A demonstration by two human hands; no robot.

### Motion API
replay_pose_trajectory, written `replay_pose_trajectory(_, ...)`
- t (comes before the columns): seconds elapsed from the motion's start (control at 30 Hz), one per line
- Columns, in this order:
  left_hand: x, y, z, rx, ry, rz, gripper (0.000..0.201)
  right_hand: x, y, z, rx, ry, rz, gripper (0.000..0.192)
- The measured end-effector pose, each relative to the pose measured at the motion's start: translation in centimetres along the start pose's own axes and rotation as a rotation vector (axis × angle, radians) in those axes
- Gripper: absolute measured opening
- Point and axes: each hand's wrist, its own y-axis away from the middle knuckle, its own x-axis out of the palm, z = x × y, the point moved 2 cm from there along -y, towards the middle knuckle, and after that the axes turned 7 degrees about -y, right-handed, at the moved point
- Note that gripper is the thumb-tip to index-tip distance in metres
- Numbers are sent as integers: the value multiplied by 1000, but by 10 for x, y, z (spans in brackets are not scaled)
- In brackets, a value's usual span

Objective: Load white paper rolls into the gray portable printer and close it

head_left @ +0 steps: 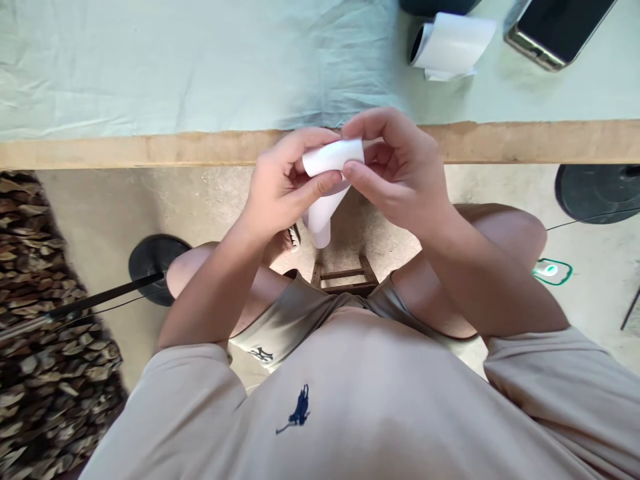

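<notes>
Between my two hands, just in front of the table edge, is a small roll of white paper (330,157). A loose tail of the strip (320,227) hangs below it. My left hand (287,180) closes around the roll's left part, its thumb along the near side. At the right end, the thumb and fingers of my right hand (400,167) pinch the paper. The curled palms partly hide the paper, including the far side of the roll.
On the light green cloth (175,67) stands another white paper roll (457,43) with a dark core, beside a smartphone (563,30). A wooden edge (150,148) borders the table. Black round discs (157,267) lie on the floor either side. Stacked wood pieces (45,320) are at left.
</notes>
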Motion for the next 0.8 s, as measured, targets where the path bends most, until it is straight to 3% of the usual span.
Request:
replay_pose_trajectory(0.07,-1,-2,2,30,-12,-29,44,0,-1,-1,26,1,6,33)
replay_pose_trajectory(0.23,-2,0,5,25,-8,73,46,-1,-1,1,-7,8,-29,24)
replay_pose_trajectory(0.4,0,0,6,115,13,13,51,-1,-1,1,18,-1,-16,29)
replay_pose_trajectory(0.6,-4,-8,17,194,79,34,36,-3,-2,2,-13,-144,-45,28)
replay_pose_trajectory(0.67,-5,-10,16,156,103,10,44,-3,-1,0,-20,-145,-55,25)
replay_pose_trajectory(0.8,-2,-7,2,74,107,40,32,-3,-2,-2,-87,-185,-74,24)
